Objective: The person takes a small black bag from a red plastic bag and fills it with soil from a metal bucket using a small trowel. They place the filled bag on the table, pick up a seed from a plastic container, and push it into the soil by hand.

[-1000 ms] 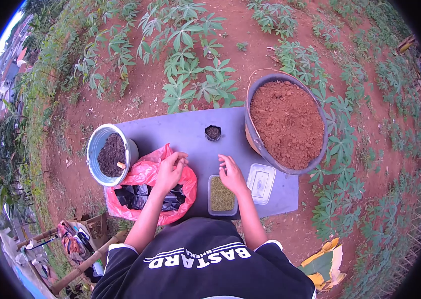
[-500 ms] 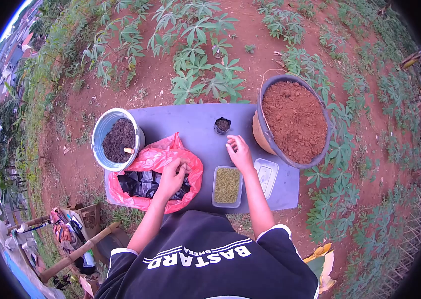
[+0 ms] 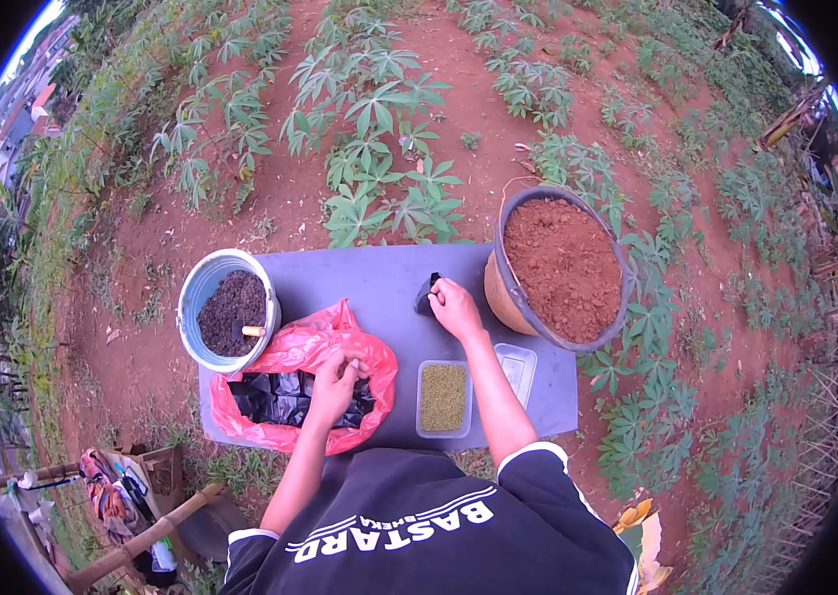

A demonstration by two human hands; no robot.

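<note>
My right hand (image 3: 456,309) is at the small black planting bag (image 3: 426,297), near the far side of the table. Its curled fingers touch the bag's mouth and cover the dark soil inside; their tips are hidden. Over the red plastic bag (image 3: 285,349) is my left hand (image 3: 334,389), fingers bent and pressed together; anything in them is too small to make out. Folded black planting bags (image 3: 285,399) lie inside the red bag. Beneath my right forearm, a clear tub of small greenish grains (image 3: 443,399) stands beside a clear lid (image 3: 518,369).
A pale blue bucket of dark soil (image 3: 191,288) with a wooden-handled tool (image 3: 253,331) stands at the table's left. A large bucket of reddish soil (image 3: 562,268) is at the right. Leafy plants (image 3: 369,169) grow beyond the grey table (image 3: 359,273).
My right hand has gone from beside the black planting bag onto its mouth, its fingers now curled. My left hand stays over the red bag. The view has shifted slightly.
</note>
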